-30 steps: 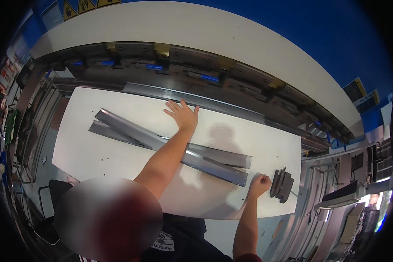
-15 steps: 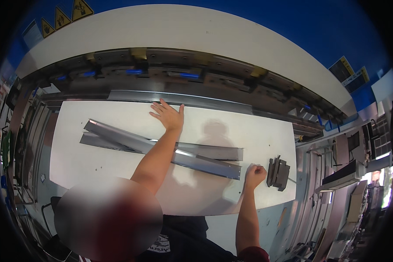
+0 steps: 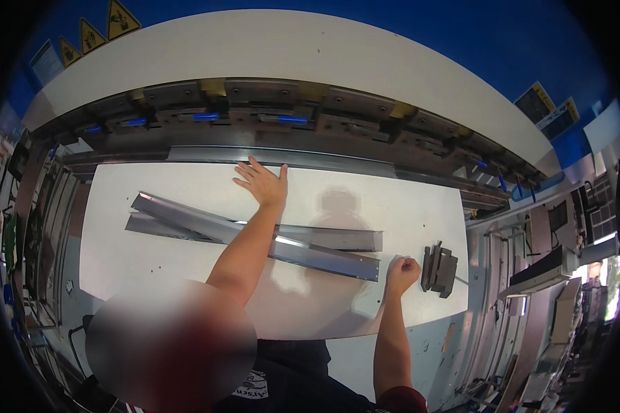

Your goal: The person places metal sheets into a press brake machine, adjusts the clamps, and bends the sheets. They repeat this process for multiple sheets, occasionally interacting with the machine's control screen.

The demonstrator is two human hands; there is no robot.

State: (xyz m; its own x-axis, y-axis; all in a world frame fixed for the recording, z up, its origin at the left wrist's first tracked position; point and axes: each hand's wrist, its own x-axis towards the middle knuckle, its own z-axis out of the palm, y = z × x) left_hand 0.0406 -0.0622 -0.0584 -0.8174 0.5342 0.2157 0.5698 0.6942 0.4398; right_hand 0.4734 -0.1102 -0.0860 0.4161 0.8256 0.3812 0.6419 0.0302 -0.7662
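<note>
Just beyond spread-fingered left hand, metal strip; curled right hand near dark block.

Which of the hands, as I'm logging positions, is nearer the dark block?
Right: the right hand sits just left of the dark block, apart from it; the left hand is far off to its upper left.

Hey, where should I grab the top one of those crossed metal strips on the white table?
Probably take the top strip by its right end, coming from the right, where the right hand is near. That end lies apart from the lower strip, while the left forearm covers the top strip's middle in this view.
</note>
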